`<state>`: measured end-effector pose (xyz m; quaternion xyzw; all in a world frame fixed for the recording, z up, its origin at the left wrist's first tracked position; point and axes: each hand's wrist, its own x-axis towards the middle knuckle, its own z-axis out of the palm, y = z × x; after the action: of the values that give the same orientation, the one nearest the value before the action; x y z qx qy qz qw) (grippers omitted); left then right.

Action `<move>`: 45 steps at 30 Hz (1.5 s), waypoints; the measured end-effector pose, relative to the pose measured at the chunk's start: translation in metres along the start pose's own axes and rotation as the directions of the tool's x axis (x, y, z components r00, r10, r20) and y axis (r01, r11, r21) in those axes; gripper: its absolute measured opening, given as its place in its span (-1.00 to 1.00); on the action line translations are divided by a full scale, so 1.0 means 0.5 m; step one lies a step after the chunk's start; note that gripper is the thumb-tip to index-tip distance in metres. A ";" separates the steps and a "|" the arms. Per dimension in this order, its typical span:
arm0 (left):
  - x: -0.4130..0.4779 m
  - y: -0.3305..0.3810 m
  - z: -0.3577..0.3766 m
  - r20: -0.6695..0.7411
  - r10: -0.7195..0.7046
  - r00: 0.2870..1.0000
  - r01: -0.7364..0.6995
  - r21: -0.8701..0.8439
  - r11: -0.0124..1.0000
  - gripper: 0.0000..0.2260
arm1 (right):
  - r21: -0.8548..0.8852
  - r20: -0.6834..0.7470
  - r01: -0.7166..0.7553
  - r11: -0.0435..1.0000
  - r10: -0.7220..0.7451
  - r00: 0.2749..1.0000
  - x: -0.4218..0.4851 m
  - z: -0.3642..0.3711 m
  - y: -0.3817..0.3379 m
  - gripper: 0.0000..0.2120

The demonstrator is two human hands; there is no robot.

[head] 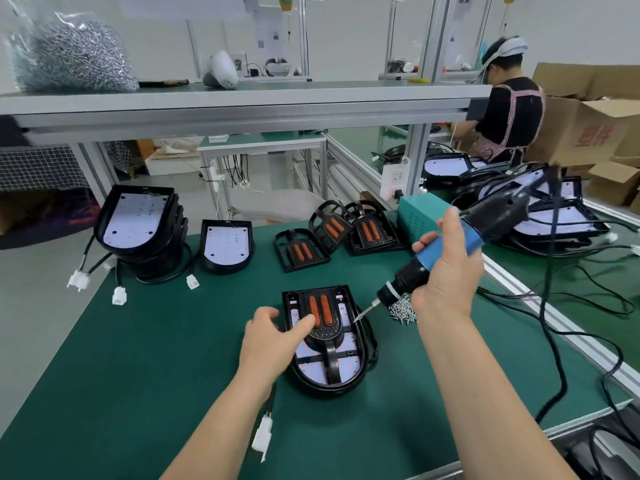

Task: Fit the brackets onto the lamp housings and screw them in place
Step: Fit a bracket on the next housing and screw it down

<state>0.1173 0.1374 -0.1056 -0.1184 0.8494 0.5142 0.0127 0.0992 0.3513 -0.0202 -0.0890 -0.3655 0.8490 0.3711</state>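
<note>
Far left of the green bench mat (138, 358): a stack of bare lamp housings (138, 226) stands with its leads and white plugs trailing over the edge. One more single housing (227, 245) sits just beside it, within reach as incoming stock. Behind centre lie three spare brackets (301, 251), staged for the next units.

The left hand (273, 337) steadies the work. Its thumb lies flat across the seated bracket (323, 317), pressing it down. The other fingers are loosely bent beside the left wall; whether they touch it cannot be told. The purpose, in my judgement, is to keep the bracket from shifting under the driver.

The housing in hand (329, 375) rests near the front of the mat with the bracket on top.

The electric screwdriver (446, 251) is held at a slant, its bit tip at the housing's right edge. The right hand (446, 268) is wrapped firmly round the barrel. A loose screw pile (401, 310) sits just beside the housing, under that hand, for quick pick-up.

Far right, further housings (554, 216) are heaped up.
</note>
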 end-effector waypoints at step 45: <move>0.058 0.022 0.064 0.125 -0.039 0.991 0.036 0.023 0.999 -0.33 | -0.360 0.402 -0.030 0.932 0.184 0.897 -0.034 0.005 0.085 -0.78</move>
<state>0.0836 0.1649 -0.1154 -0.1017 0.8497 0.5117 0.0768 0.0861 0.3187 -0.0498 0.0162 -0.5756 0.7896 0.2121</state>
